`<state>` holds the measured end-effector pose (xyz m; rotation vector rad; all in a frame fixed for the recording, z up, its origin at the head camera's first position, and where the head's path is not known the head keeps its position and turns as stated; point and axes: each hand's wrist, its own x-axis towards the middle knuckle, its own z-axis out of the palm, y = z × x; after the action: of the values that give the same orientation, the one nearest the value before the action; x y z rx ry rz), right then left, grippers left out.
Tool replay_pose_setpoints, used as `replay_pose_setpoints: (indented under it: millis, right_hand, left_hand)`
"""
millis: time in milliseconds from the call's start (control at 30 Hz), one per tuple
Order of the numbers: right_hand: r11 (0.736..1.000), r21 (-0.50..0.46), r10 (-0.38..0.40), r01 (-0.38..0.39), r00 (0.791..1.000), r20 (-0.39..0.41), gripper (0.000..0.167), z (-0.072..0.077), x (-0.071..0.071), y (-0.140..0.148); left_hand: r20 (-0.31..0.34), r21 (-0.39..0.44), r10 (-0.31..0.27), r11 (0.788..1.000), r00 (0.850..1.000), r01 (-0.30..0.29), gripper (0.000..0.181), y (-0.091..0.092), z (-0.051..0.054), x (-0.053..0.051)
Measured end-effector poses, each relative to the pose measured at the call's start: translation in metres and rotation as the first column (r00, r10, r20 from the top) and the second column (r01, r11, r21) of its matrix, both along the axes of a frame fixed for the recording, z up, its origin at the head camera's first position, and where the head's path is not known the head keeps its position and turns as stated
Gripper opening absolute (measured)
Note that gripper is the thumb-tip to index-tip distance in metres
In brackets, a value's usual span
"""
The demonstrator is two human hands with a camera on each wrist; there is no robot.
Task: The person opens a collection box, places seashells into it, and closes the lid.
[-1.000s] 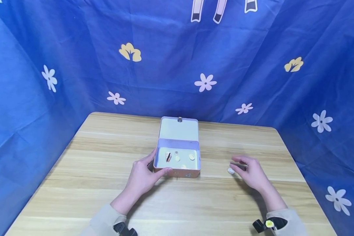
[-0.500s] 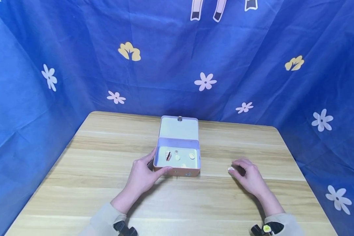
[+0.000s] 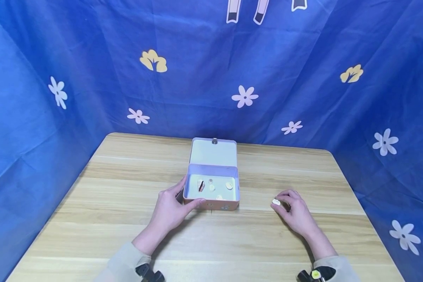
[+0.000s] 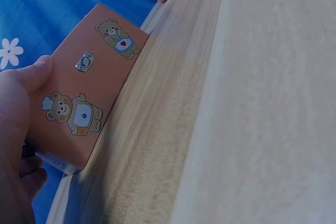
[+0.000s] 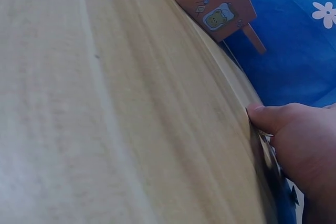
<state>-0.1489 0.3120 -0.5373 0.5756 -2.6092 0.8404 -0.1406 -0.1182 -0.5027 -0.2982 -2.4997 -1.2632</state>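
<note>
A hinged tin box (image 3: 211,205) stands mid-table with its lid (image 3: 214,153) folded back. Its orange-brown outside carries bear pictures, seen in the left wrist view, with a small clasp (image 4: 85,62). My left hand (image 3: 169,209) grips the box's front left corner, thumb on the front wall. Several small shells lie inside, among them a pinkish one with a dark slit (image 3: 201,186) and a white oval one (image 3: 229,185). To the right of the box, my right hand (image 3: 297,213) pinches a small white shell (image 3: 276,202) between thumb and fingers, at or just above the tabletop.
The wooden table (image 3: 211,243) has rounded far corners. A blue curtain (image 3: 197,78) with flowers hangs close behind and along both sides. The folded-back lid reaches near the table's far edge.
My right hand has closed its thumb and fingers on the white shell, which lay on the table before, and turned it slightly. The left hand and the box have kept their place.
</note>
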Motion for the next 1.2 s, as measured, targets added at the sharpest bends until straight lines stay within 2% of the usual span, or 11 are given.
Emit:
replay_pose_setpoints:
  millis: [200,467,767,867,1033,1200]
  right_hand:
    - [1.000,-0.004,0.008,-0.008,1.000,-0.003,0.020,0.002,0.000,-0.001]
    - [1.000,-0.031,-0.005,0.006,0.999,0.036,0.024,0.017,-0.001,-0.004]
    - [0.991,-0.128,0.052,-0.030,0.985,0.166,0.030,0.040,-0.010,-0.014]
    - [0.991,-0.128,0.046,-0.025,0.986,0.160,0.031,0.049,-0.014,-0.020]
    - [0.996,-0.081,0.037,-0.029,0.994,0.103,0.032,0.062,-0.020,-0.031]
    - [0.996,-0.070,0.058,-0.051,0.993,0.100,0.036,0.075,-0.024,-0.046]
  left_hand:
    - [0.008,0.005,0.001,1.000,1.000,-0.001,0.104,-0.001,0.001,0.001]
    - [0.033,0.005,0.009,1.000,0.999,-0.009,0.105,-0.001,0.003,0.001]
    - [0.030,0.003,0.009,1.000,1.000,-0.009,0.106,-0.001,0.002,0.000]
    - [0.032,0.005,0.008,1.000,0.999,-0.008,0.105,-0.001,0.002,0.001]
    - [0.028,0.001,0.007,1.000,1.000,-0.007,0.103,-0.001,0.001,0.001]
    - [0.019,0.005,0.001,1.000,1.000,-0.001,0.102,-0.001,0.001,0.000]
